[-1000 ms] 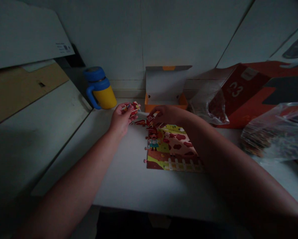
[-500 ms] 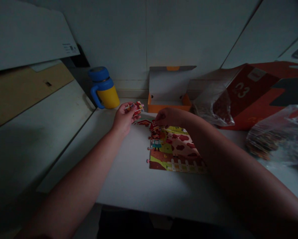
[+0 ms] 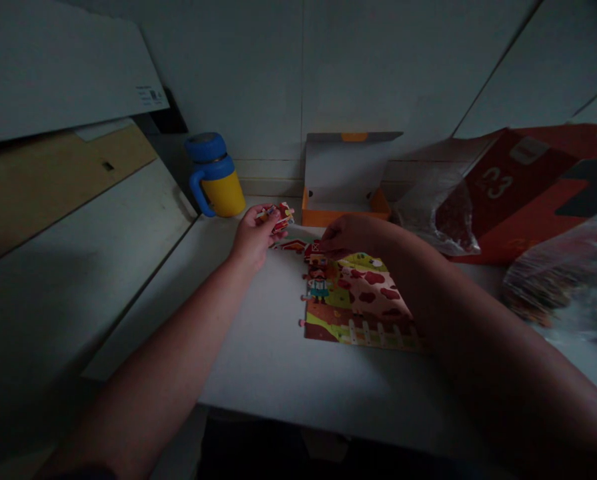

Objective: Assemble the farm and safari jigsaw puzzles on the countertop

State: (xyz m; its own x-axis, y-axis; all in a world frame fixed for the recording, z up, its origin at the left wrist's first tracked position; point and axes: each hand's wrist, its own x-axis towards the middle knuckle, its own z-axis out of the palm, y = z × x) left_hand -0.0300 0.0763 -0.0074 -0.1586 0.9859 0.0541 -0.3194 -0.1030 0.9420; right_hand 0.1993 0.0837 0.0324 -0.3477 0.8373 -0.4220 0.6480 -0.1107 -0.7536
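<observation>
A partly joined jigsaw puzzle (image 3: 373, 297) lies on the white table, showing a spotted cow, a fence and a small figure. My left hand (image 3: 254, 233), left of its top edge, is closed around several loose puzzle pieces (image 3: 282, 217), thumb on top. Over the puzzle's upper left corner, my right hand (image 3: 351, 235) has its fingers together on a red barn puzzle piece (image 3: 315, 249). That piece sits level above the figure; part of it is under the fingertips. My right forearm covers the puzzle's right side. More red roof pieces (image 3: 292, 246) lie just left of the barn piece.
Behind the puzzle stands an open orange box (image 3: 346, 218). A blue and yellow mug (image 3: 218, 180) is at the back left. Plastic bags (image 3: 563, 287) and a red box (image 3: 508, 193) occupy the right. Stacked boards (image 3: 68, 160) rise at the left.
My right hand has turned the barn piece from tilted to level at the puzzle's upper left. The left hand keeps its pieces. The whole view has shifted slightly.
</observation>
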